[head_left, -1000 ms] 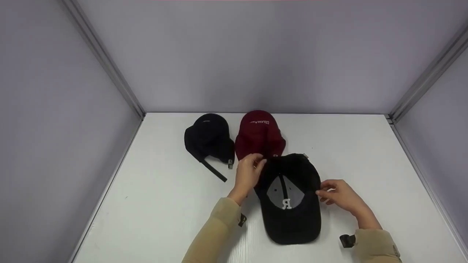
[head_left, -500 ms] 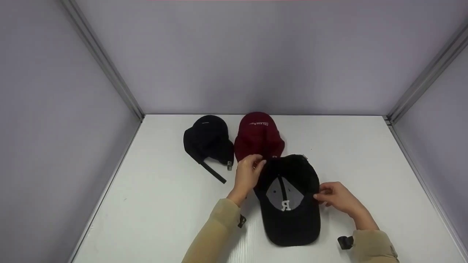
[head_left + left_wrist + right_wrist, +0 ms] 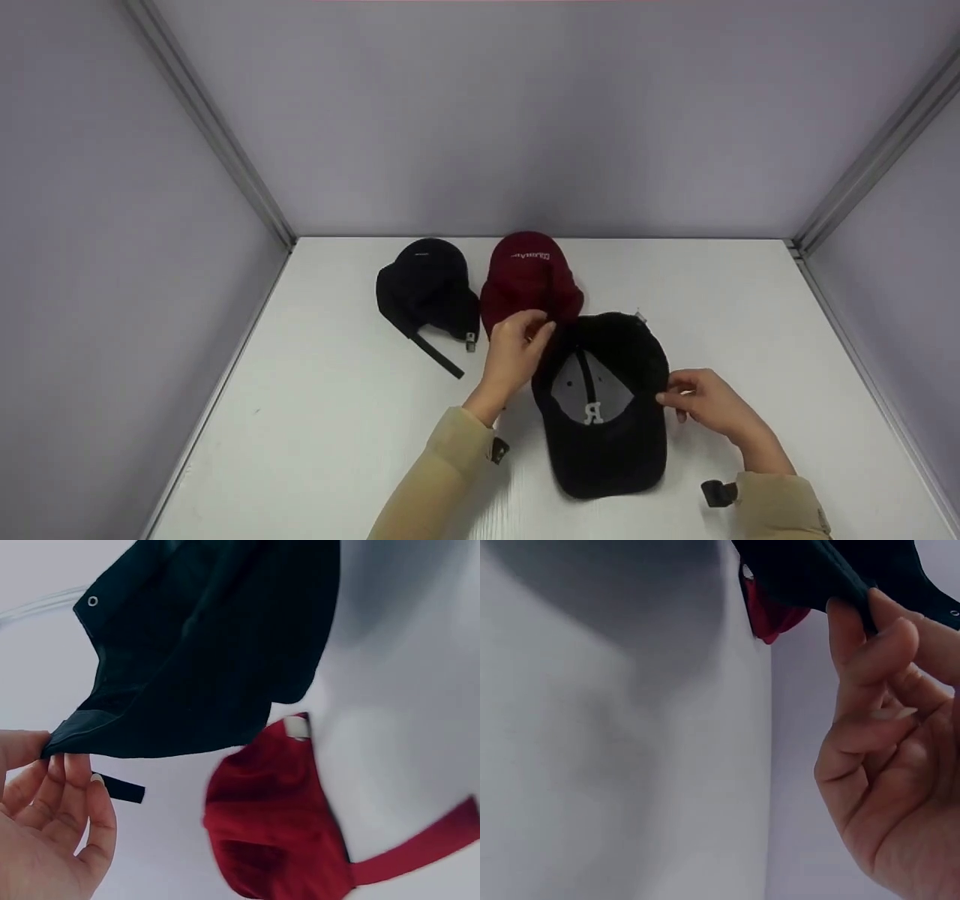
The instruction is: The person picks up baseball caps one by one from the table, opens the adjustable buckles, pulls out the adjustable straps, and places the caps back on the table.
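Note:
A black baseball cap (image 3: 607, 461) hangs between both hands, its hollow side toward the head camera and its brim toward the person. Inside it show a grey panel, a dark strip and a white R-like letter. The left hand (image 3: 514, 356) pinches the cap's left edge between thumb and fingers, a grip also seen in the left wrist view. On the opposite edge, the right hand (image 3: 709, 401) pinches the fabric with thumb and index finger, the other fingers curled in the right wrist view. Behind lies a red cap (image 3: 525, 281), partly covered by the left hand and black cap.
A dark cap (image 3: 427, 289) lies left of the red one, its loose strap (image 3: 439, 356) stretched toward the front. All rests on a white table (image 3: 315, 450) with pale walls (image 3: 480, 112) at the back and sides. Small black devices (image 3: 718, 493) sit at the sleeves.
The black cap has shifted slightly right and away from the person, both hands moving with it. The red and dark caps stay where they were.

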A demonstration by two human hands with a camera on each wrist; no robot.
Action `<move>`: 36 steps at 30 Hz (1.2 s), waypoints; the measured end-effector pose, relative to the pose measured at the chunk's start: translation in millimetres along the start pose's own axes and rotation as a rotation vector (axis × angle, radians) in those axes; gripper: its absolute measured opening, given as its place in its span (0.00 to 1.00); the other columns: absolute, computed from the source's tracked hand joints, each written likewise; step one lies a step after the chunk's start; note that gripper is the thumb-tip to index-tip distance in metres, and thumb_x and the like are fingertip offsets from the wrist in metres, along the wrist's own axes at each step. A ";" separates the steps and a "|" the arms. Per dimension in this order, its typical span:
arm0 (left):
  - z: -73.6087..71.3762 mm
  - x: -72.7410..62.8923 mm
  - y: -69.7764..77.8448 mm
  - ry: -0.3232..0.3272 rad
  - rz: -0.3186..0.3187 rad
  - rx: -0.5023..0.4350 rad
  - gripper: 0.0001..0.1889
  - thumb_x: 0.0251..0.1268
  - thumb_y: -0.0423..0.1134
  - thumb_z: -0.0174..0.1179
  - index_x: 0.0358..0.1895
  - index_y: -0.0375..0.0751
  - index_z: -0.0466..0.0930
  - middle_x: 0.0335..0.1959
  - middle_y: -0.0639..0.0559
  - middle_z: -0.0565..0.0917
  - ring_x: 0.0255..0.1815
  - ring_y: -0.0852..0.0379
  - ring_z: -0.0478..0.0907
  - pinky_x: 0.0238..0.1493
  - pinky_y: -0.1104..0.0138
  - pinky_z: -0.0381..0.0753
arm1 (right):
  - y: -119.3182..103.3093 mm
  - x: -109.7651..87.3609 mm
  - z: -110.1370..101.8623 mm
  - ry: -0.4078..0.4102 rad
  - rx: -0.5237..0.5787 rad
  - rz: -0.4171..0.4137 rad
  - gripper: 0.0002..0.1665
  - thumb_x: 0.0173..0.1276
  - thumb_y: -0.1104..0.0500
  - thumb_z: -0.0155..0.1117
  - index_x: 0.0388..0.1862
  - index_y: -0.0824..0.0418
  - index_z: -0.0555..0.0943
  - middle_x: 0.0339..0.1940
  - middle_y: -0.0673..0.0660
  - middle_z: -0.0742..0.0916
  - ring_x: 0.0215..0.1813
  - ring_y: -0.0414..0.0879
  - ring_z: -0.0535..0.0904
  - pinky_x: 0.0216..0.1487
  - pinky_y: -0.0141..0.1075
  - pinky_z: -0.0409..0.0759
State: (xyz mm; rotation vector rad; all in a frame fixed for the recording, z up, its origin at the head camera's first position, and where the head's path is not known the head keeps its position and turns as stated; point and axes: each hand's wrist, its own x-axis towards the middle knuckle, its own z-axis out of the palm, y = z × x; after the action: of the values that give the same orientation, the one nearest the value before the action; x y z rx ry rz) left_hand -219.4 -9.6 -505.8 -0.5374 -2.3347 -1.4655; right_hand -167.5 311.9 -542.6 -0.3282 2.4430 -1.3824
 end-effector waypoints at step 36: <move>-13.6 41.8 74.2 -0.181 0.017 -0.046 0.03 0.69 0.34 0.61 0.40 0.38 0.82 0.33 0.52 0.85 0.30 0.67 0.79 0.36 0.76 0.79 | -21.6 -2.5 -57.1 0.436 0.037 -0.062 0.15 0.75 0.66 0.55 0.54 0.76 0.76 0.44 0.54 0.84 0.40 0.41 0.86 0.42 0.33 0.82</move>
State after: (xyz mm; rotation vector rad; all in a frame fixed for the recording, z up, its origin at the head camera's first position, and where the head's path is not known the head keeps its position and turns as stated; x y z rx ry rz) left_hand -219.2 13.5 -422.7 -0.7280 -2.4301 -1.5242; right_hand -185.9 346.8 -495.9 -0.1002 2.7625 -1.6704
